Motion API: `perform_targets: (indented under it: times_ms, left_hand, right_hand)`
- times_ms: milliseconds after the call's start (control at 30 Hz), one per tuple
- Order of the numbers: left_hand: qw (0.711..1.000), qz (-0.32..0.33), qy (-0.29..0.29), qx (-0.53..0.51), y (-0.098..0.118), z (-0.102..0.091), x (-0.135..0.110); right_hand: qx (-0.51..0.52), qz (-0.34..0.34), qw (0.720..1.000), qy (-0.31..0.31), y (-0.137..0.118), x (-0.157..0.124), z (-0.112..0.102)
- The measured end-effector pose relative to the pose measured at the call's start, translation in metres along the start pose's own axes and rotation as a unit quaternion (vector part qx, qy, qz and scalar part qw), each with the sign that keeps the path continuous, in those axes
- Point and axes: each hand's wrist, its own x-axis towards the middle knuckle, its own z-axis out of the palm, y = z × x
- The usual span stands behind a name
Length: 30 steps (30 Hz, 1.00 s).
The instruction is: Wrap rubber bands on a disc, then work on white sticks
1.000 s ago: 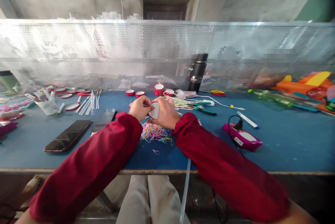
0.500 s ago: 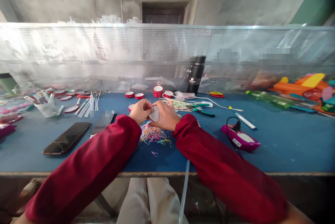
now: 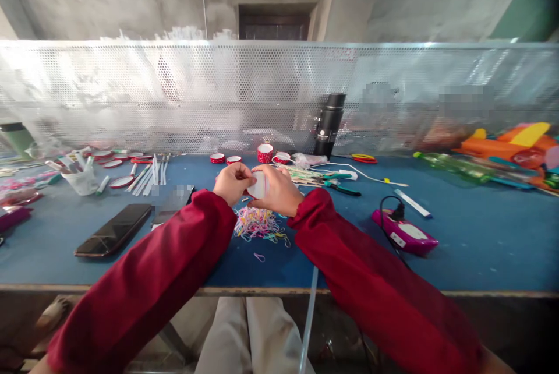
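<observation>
fingers (image 3: 239, 170) of left hand (image 3: 227, 185) and right hand (image 3: 283, 191) pinch one white disc (image 3: 259, 186). colored loops (image 3: 257, 223) lie piled on blue table (image 3: 476, 234).

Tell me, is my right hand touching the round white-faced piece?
Touching. The head view shows the right hand curled around the round white-faced piece, with no gap along the piece's right side.

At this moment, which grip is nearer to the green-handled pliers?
Right. The right grip, closed on a round white piece, is left of the pliers; the left grip is farther left, at the piece's opposite edge.
</observation>
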Motion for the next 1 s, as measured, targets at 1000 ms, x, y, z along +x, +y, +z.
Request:
perform_targets:
  times_ms: [1000]
  left_hand:
    - [0.987, -0.040, -0.085, -0.128, 0.014, 0.004, -0.012]
  right_hand:
    - [0.119, -0.005, 0.992, -0.039, -0.005, -0.011, -0.031]
